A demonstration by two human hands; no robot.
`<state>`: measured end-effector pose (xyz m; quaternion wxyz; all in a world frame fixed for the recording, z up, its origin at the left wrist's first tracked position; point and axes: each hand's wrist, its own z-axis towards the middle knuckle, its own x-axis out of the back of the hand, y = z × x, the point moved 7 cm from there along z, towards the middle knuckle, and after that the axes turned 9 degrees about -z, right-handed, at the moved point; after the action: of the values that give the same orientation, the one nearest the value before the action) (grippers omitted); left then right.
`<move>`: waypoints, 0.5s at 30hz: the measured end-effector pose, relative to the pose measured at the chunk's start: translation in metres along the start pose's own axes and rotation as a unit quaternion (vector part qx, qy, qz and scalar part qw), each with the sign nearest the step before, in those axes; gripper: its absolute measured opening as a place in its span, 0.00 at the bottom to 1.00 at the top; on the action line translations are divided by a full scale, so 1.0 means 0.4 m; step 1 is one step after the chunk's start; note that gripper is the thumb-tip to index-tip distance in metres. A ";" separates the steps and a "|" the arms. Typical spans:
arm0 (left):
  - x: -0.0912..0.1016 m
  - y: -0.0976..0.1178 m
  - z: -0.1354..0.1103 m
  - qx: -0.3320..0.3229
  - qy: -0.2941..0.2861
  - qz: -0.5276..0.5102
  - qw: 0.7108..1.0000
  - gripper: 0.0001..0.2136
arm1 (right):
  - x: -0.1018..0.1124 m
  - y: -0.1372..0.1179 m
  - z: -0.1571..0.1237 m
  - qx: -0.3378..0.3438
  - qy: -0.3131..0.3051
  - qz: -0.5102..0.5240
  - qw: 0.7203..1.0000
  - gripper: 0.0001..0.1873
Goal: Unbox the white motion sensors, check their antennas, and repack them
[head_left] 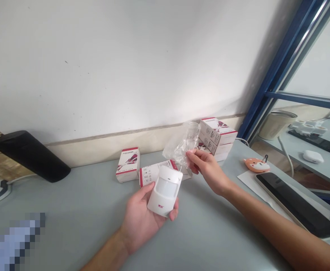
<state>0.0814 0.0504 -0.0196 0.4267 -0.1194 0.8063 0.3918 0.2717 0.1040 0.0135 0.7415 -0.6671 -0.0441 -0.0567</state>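
A white motion sensor (165, 191) with a pale window and a small red logo lies in my left hand (142, 214), gripped between the thumb and fingers. Just right of it, my right hand (206, 165) pinches a crumpled clear plastic bag (181, 145) between thumb and fingertips. The bag is raised above the table and apart from most of the sensor. Behind the sensor, a red and white box (149, 174) lies on the table, partly hidden by it.
A small box (128, 163) stands left of centre. Several similar boxes (221, 135) are stacked by the wall. At the right are an orange animal-shaped pouch (256, 165) and a black-screened tablet (297, 205). A black object (32, 154) leans in at left on the grey table (82, 210).
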 end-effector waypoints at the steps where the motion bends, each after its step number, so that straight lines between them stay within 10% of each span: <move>1: 0.000 0.002 0.000 -0.002 0.000 -0.005 1.000 0.22 | -0.001 0.000 -0.001 0.004 -0.001 -0.010 1.000 0.24; 15: -0.004 0.018 0.004 -0.027 -0.033 -0.016 0.999 0.20 | -0.034 -0.011 -0.013 0.080 -0.042 -0.081 0.993 0.23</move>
<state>0.0794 0.0560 -0.0151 0.4557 -0.1310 0.7792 0.4099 0.2575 0.0987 0.0153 0.7827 -0.6018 -0.1340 -0.0846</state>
